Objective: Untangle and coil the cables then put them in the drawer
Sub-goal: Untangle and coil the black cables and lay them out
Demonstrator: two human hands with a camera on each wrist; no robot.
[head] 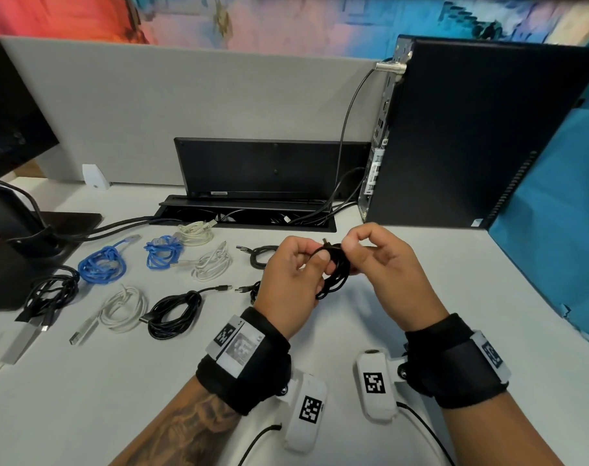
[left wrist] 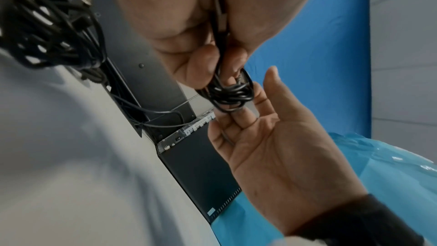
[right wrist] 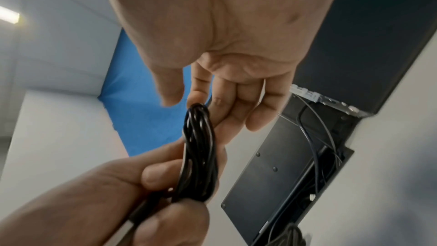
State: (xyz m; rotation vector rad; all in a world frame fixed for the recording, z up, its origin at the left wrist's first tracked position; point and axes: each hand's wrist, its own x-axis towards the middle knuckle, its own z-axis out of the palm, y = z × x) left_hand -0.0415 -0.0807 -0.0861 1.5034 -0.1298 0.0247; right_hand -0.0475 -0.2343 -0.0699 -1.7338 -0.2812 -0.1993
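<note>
Bench [head: 421, 264] clutter beyond the job

A black computer tower [head: 471, 136] stands at two o'clock, a monitor stand [head: 24, 230] at nine, a grey partition [head: 185, 105] at twelve, blue sheeting [head: 555, 213] at three.

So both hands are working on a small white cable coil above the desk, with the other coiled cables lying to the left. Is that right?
Not quite: the cable coil is black, not white, as the head view shows. The rest holds: the left hand and right hand hold it above the desk, and the other coiled cables lie to the left.

White desk [head: 370, 317] with coiled blue cables [head: 102, 264], white cables [head: 124, 309], black cables [head: 173, 311], computer tower [head: 471, 136].
</note>
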